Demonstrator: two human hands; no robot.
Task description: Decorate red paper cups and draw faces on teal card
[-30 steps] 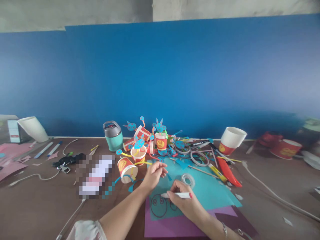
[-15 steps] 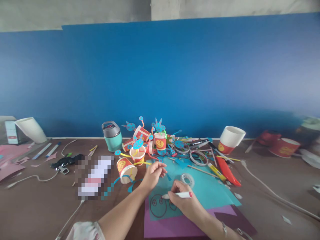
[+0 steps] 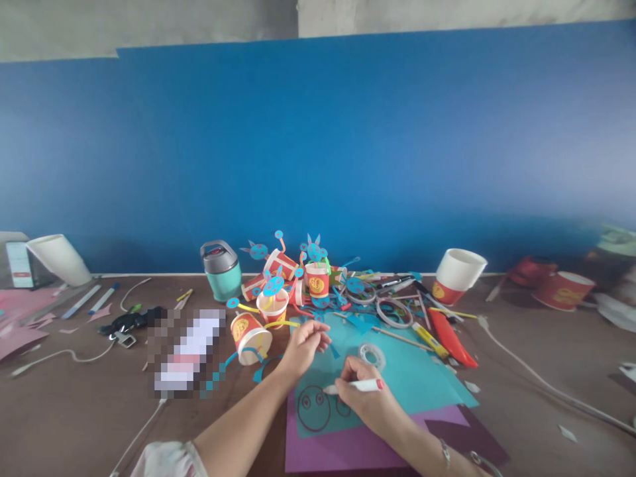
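Note:
My right hand (image 3: 358, 387) grips a white marker (image 3: 368, 385) with a red end, its tip pointing left near a red-drawn circle (image 3: 314, 408) on a teal sheet of paper (image 3: 422, 384). Two small eye shapes sit inside that circle. A second drawn shape is partly hidden under my right hand. Loosely curled and holding nothing visible, my left hand (image 3: 309, 348) hovers or rests above the sheet's left part; contact cannot be made out. Beneath the teal sheet lies purple paper (image 3: 338, 454). A roll of clear tape (image 3: 371, 358) is just beyond my right hand.
Paper cups (image 3: 252, 336) with blue cut-out faces cluster behind my left hand, near a teal flask (image 3: 222, 271). Tape rolls, pens and a yellow cutter (image 3: 430, 340) lie behind the sheet. A white-and-red cup stack (image 3: 460, 275) stands at right. A blurred-out device (image 3: 191, 351) lies left.
The marker tip has shifted slightly right, near the top right of the circle. My left hand stays in place. The whole view has moved a little.

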